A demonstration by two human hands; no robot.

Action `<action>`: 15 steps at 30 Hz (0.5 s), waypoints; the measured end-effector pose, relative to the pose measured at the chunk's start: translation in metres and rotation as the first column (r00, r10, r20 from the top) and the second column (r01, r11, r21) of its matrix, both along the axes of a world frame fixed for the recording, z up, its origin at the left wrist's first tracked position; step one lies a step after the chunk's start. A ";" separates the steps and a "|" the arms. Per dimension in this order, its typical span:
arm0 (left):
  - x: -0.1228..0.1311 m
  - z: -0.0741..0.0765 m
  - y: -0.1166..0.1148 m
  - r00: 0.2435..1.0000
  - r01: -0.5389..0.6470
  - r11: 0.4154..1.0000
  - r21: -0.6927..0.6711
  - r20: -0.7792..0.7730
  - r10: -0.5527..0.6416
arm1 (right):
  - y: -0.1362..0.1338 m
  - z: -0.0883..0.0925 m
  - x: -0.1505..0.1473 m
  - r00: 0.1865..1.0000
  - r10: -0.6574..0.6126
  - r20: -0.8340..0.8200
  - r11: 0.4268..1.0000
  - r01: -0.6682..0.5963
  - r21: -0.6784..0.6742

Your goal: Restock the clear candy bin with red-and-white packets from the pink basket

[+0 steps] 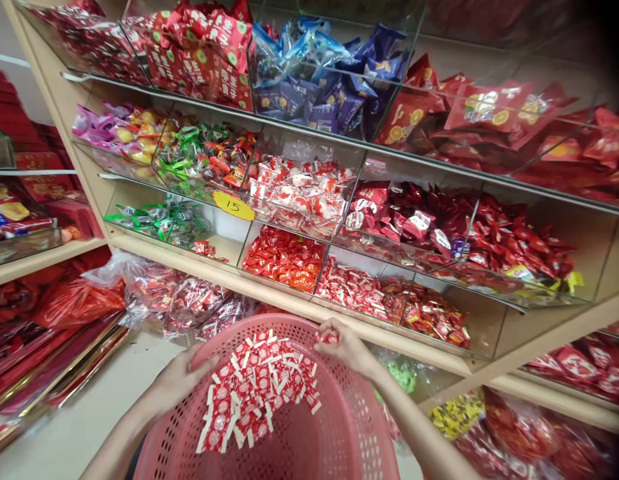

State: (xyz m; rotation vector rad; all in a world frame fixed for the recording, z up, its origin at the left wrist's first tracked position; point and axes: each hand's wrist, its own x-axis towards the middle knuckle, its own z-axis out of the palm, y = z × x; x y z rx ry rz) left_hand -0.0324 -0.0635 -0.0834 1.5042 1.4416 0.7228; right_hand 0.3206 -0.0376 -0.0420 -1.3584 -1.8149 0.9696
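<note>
Light wooden shelf unit (164, 257), seen at a slant across the view; three tiers of bins with clear panels and dividers. Top tier: red packets at left, blue and purple foil packets (334, 87) near the middle, large red pouches with printed orange slices (489, 113) at right. Bottom tier: green-wrapped sweets (164, 220) at left, orange-red wrapped sweets (284, 257) near the middle, small red-and-white wrapped sweets (347, 287) just right of them.

Round pink plastic basket with perforated walls (377, 427), in front of the shelf's lower edge. Clear plastic bags of red packets (174, 293) lie beyond it, to the left, below the shelf.

Heap of flat red packets with white ends (259, 380): inside the basket, spread over the far and left part of its floor; nearer floor bare.

Left hand (182, 380): at the basket's left rim, fingers reaching over to the inside, near the heap; how tightly they close, cannot tell. Right hand (347, 347): over the basket's far right rim, fingers curled, pinching a few small red-and-white pieces (327, 337); exact count unclear.

Yellow oval tag marked "15" (233, 205): on the middle tier's front.
</note>
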 end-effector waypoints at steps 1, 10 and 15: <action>0.000 0.000 0.000 1.000 -0.001 1.000 0.000 0.000 0.001 | 0.000 -0.012 -0.002 0.996 -0.004 0.092 0.999 0.000 0.043; -0.001 0.000 -0.002 1.000 0.014 1.000 0.013 0.002 -0.014 | 0.003 -0.050 -0.035 0.697 0.006 0.717 0.990 -0.104 0.093; -0.003 -0.004 -0.002 1.000 -0.017 1.000 0.021 -0.019 0.017 | 0.006 -0.051 -0.051 0.628 0.001 0.779 0.991 -0.106 0.084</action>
